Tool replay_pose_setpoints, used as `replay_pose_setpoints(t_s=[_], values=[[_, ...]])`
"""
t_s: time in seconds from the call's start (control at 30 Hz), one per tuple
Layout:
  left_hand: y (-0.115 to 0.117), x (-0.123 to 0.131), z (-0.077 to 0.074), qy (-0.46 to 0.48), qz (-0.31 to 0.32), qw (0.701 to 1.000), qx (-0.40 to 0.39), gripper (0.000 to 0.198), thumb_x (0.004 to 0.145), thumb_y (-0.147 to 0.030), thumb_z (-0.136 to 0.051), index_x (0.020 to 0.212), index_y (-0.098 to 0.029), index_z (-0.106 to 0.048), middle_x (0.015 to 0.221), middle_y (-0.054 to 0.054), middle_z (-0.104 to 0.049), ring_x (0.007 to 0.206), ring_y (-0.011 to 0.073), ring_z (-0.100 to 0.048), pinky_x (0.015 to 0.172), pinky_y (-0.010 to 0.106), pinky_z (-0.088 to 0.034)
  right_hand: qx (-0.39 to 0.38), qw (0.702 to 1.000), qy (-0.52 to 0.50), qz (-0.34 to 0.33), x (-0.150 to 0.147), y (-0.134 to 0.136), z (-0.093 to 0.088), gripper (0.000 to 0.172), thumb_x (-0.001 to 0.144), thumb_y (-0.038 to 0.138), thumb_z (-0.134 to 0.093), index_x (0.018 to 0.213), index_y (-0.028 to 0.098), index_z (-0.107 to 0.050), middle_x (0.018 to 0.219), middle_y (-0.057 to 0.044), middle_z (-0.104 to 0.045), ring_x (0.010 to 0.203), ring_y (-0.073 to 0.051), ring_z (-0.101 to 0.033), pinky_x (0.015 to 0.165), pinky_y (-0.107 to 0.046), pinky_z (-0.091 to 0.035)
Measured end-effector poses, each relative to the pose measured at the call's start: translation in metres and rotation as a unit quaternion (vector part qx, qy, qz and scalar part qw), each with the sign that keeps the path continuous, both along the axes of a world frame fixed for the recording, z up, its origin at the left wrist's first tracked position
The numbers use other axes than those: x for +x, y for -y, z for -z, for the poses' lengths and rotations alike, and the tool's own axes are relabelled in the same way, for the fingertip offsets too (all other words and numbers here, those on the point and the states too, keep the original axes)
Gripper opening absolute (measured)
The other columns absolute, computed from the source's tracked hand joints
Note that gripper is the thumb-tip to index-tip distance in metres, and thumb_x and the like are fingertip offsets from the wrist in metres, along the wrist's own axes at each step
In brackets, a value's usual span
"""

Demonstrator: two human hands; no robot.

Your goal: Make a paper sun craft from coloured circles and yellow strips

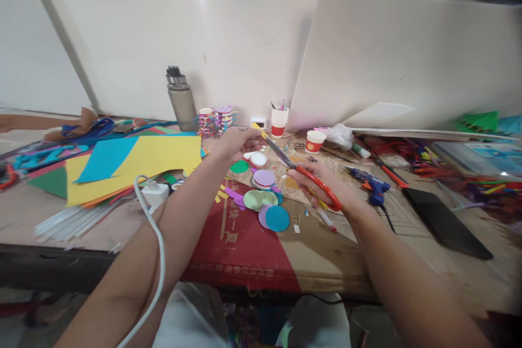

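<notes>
My right hand (316, 179) is wrapped round the red-orange handles of a pair of scissors (281, 155), whose blades point up and left. At their tip is a small yellow paper strip (258, 129), pinched by the fingers of my left hand (242, 141). Below the hands lie several paper discs: blue (278, 218), pale green (253, 199), lilac (264, 178) and dark green (239, 166). White round lids (258, 160) sit just under my left hand. A red-tipped pen-like stick (327, 221) shows beneath my right hand; whether it is held I cannot tell.
Coloured paper sheets (171, 153), clear glue sticks (77, 221) and a white plug with a cable (155, 194) are on the left. A bottle (181, 100) and paper cups (315, 142) stand at the back. Right are a blue glue gun (376, 187) and a black phone (444, 223).
</notes>
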State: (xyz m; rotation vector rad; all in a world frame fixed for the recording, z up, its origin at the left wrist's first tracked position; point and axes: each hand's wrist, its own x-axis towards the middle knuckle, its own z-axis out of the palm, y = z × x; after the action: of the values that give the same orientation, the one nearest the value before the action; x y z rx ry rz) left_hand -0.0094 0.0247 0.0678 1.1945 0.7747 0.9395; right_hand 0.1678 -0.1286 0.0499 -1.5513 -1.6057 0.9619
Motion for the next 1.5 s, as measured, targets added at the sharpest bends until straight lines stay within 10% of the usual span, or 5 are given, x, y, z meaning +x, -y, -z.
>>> replay_pose_setpoints(t_s=[1.5], values=[[-0.001,-0.0009,0.0025,-0.002,-0.004,1.0,0.004,0.006,0.074,-0.014,-0.069,0.073,-0.012,-0.063,0.067,0.006,-0.069,0.064,0.0114,-0.066,0.065,0.022,-0.052,0.064,0.995,0.071,-0.024,0.0086,-0.0007,0.0027,0.03,0.082,0.051,-0.062,0.087,0.022,-0.06,0.043,0.006,-0.05,0.033,-0.012,-0.044,0.038,-0.025,-0.034]])
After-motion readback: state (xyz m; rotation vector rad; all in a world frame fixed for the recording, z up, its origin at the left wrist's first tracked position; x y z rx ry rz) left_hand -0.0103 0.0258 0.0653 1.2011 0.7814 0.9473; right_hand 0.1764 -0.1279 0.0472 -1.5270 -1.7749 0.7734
